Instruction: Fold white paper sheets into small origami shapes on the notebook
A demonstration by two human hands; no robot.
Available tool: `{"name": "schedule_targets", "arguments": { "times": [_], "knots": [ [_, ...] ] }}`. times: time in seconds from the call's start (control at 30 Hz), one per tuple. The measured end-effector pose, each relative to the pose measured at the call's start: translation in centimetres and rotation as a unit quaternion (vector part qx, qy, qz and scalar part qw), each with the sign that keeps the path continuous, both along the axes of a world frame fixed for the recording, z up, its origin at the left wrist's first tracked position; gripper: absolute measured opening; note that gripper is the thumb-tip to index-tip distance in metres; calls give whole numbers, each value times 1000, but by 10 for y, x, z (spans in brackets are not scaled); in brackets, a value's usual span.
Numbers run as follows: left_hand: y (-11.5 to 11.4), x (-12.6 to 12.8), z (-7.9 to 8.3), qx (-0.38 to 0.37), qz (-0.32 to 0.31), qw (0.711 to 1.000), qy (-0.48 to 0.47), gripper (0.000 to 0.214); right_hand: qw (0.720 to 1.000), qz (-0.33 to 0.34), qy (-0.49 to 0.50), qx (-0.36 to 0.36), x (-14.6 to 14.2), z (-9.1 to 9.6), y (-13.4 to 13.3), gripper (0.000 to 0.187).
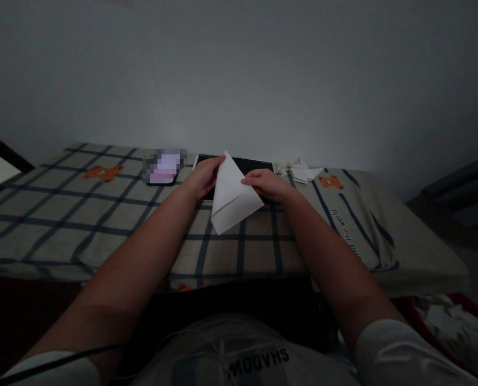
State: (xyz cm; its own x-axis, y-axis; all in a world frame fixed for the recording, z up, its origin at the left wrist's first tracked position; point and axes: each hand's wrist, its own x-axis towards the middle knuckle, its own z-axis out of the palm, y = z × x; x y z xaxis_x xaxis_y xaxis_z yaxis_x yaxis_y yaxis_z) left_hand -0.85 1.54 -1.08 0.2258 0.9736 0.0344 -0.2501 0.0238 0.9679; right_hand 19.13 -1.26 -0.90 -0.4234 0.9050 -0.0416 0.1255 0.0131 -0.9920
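Note:
A white sheet of paper folded into a pointed shape [233,195] is held up between both hands above a table covered with a checked cloth [61,214]. My left hand [204,174] pinches the paper's upper left edge near its tip. My right hand [266,185] grips the right edge, fingers curled over it. Beneath the paper lies a dark flat pad or tablet [258,165], partly hidden by the hands and the sheet.
A blurred phone-like object [164,167] lies left of the dark pad. Small folded white paper pieces [301,171] sit at the back right. Orange bear prints dot the cloth. A grey wall stands right behind the table.

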Motion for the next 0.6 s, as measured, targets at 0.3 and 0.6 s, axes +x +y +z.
{"name": "schedule_targets", "arguments": {
  "times": [0.3,0.6],
  "knots": [
    [-1,-3,-2,37,29,999,-5,24,1000,5,-13,26,1,0,-1,24],
    [3,-4,-6,6,34,999,26,27,996,-10,-54,75,1,-6,3,27]
  ]
}}
